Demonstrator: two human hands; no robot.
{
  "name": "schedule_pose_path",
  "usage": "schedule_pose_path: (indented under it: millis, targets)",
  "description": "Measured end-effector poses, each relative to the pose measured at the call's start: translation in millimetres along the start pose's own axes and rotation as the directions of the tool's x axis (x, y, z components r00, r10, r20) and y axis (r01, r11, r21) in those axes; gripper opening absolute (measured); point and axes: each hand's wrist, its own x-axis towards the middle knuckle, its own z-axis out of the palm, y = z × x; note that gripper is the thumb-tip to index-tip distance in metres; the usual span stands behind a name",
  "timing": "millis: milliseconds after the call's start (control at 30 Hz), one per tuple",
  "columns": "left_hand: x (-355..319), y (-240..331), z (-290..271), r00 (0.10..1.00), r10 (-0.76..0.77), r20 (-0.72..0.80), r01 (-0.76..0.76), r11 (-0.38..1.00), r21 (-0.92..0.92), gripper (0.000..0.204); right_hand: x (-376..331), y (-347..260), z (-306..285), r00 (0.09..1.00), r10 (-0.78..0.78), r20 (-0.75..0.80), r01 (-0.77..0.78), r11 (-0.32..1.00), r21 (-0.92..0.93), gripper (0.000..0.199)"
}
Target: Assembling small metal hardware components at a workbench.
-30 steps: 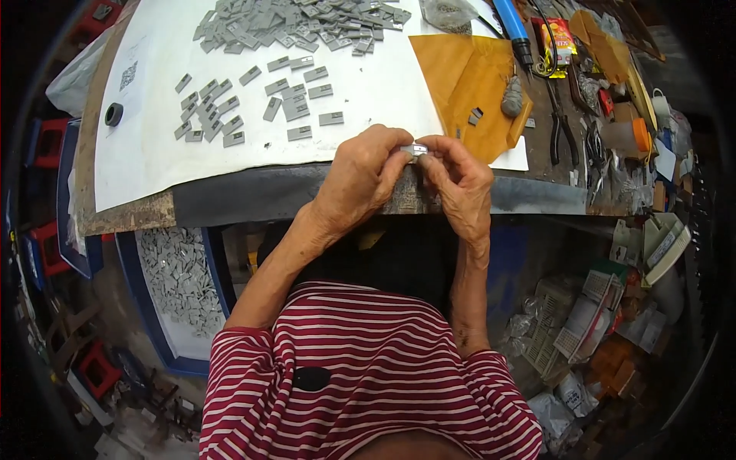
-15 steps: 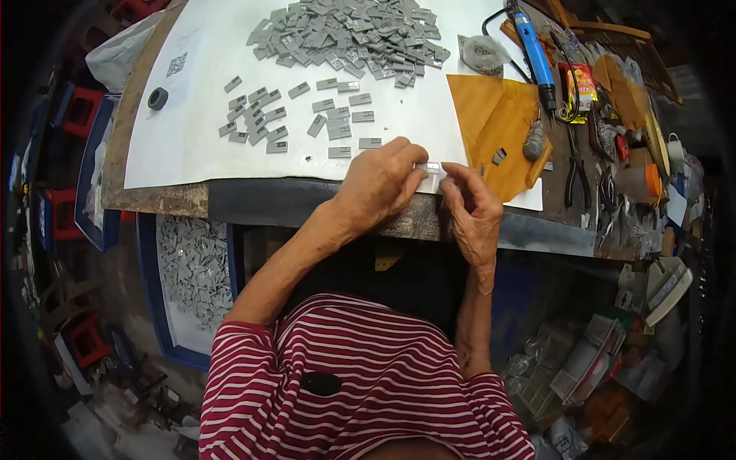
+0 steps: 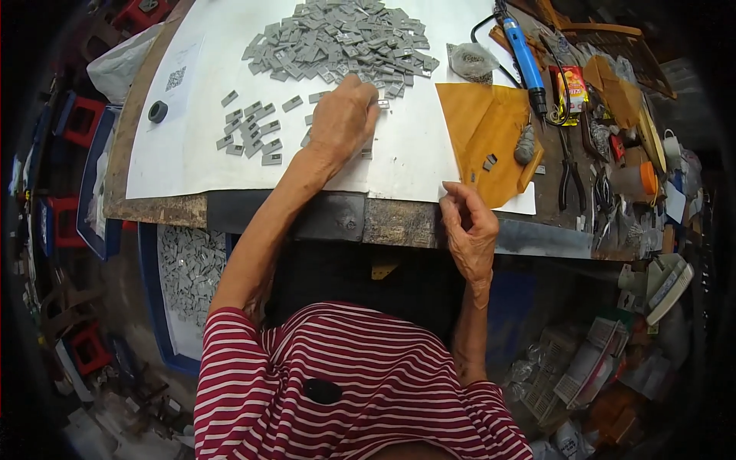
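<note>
Chips (image 3: 337, 34) lie heaped beyond the left hand (image 3: 341, 123), fingers curled onto one; right hand (image 3: 468, 226) pinches loosely, contents unclear. Careless sweeping could scatter them.

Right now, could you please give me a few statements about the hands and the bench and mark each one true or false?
1. The left hand reaches to the pile of grey pieces. True.
2. The right hand grips the blue tool. False: it hangs at the bench edge, far from the tool.
3. The black pliers lie on the white sheet. False: they lie right of it.
4. A black ring sits left of the sheet. True.
</note>
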Motion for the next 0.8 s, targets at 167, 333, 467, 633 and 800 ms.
schedule_pose_path:
  millis: [167, 333, 467, 633, 800]
  targets:
    - [3, -6, 10, 0.999, 0.037, -0.038, -0.034, 0.997, 0.070, 0.010, -1, 1, -3, 1.000, 0.017, 0.005, -0.017, 0.999, -0.032, 0.018]
    - [2, -8, 8, 0.999, 0.027, -0.022, -0.024, 0.990, 0.140, 0.011, -1, 4, -2, 1.000, 0.007, 0.017, -0.006, 0.998, -0.055, 0.017]
    - [4, -5, 3, 1.000, -0.004, 0.019, 0.001, 0.984, 0.180, 0.011, 1, 3, -2, 0.998, -0.053, 0.016, 0.054, 0.996, -0.077, 0.017]
    - [16, 5, 6, 0.999, 0.036, 0.004, -0.037, 0.990, 0.134, 0.014, 1, 2, -3, 0.998, -0.063, 0.013, 0.064, 0.994, -0.086, 0.016]
    - [32, 13, 26, 0.998, 0.038, -0.054, -0.025, 0.972, 0.234, 0.020, -1, 2, -6, 1.000, -0.016, 0.006, 0.017, 0.998, -0.059, 0.016]
